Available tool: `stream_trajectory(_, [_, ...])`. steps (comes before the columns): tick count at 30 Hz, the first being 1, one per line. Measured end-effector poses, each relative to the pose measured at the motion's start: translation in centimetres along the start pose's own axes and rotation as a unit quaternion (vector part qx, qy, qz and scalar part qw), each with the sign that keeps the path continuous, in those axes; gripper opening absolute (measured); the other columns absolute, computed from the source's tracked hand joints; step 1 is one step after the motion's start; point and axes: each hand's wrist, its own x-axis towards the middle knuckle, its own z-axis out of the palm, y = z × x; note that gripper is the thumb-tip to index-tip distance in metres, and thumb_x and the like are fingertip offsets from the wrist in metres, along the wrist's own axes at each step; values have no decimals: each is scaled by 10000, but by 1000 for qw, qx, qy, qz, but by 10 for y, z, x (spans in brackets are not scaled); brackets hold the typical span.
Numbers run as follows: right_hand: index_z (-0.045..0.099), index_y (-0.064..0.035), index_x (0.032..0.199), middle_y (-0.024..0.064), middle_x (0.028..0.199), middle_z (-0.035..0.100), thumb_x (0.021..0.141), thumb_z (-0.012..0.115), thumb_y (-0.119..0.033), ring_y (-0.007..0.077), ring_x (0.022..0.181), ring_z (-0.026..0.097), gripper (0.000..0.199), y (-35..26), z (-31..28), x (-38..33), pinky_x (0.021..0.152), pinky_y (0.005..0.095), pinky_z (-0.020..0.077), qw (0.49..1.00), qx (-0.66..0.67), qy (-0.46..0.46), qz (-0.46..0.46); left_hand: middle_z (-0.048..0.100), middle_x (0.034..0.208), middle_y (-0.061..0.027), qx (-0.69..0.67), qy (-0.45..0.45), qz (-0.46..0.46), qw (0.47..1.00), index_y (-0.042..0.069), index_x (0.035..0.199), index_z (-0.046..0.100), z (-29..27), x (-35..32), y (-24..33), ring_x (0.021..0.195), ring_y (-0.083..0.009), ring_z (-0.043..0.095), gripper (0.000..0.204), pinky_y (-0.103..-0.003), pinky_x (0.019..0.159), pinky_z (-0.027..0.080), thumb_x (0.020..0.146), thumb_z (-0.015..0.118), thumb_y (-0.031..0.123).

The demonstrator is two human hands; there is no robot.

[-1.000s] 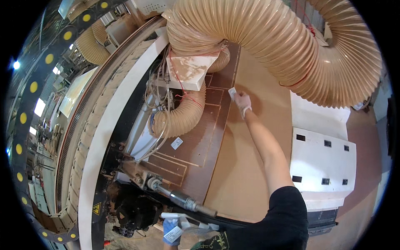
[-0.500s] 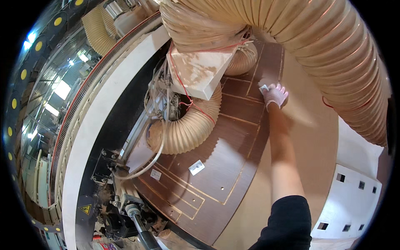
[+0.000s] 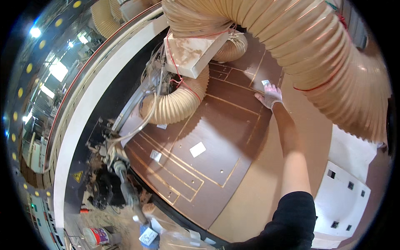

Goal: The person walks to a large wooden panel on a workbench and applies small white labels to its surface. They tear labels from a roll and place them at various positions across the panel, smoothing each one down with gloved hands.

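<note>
My right hand [image 3: 271, 97], in a pale glove, reaches to the far right part of a dark brown panel [image 3: 227, 127]. Its fingers are stretched out and the thumb points aside. A small white label [image 3: 265, 82] lies on the panel just beyond the fingertips. Other white labels lie nearer: one at mid-panel [image 3: 198, 149], one to its left [image 3: 155, 156], and another partly tucked by the hose [image 3: 161, 126]. Light grooves divide the panel into rectangles, and a few small holes show in it. My left hand is out of sight.
A thick ribbed hose [image 3: 291, 37] arches overhead to a dusty white machine head [image 3: 193, 54]. A smaller hose [image 3: 177, 102] curves down to the panel. At lower left stand metal fittings [image 3: 121, 166] and a bucket [image 3: 98, 236]. A white perforated panel [image 3: 341, 196] is at right.
My right hand held a label at its fingers; now the label lies on the panel and the fingers are spread beside it. The view has shifted, revealing a bucket and another label.
</note>
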Motion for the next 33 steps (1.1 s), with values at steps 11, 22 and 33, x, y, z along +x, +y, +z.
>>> stream_trajectory(11, [538, 4, 1098, 103, 1055, 580, 838, 541, -187, 180, 1023, 513, 323, -124, -71, -359, 904, 297, 379, 729, 659, -131, -133, 565, 858, -28, 216, -136, 224, 941, 62, 995, 541, -17, -53, 12, 797, -160, 549, 234, -266, 664, 454, 761, 558, 71])
stream_trajectory(22, [535, 25, 1082, 118, 1009, 580, 850, 517, -249, 195, 939, 548, 360, -267, -185, -533, 866, 326, 417, 543, 765, -306, -161, 613, 861, -27, -109, -131, 41, 984, 83, 999, 567, -70, -81, 43, 715, -138, 600, 211, -275, 588, 511, 808, 607, 162])
stream_trajectory(33, [519, -19, 1117, 79, 987, 586, 772, 585, -108, 132, 873, 559, 362, -424, -234, -624, 783, 261, 452, 584, 711, -276, -277, 605, 884, -51, -198, -193, 17, 961, 83, 999, 580, -179, -44, 57, 765, -185, 591, 203, -317, 648, 515, 810, 592, 155])
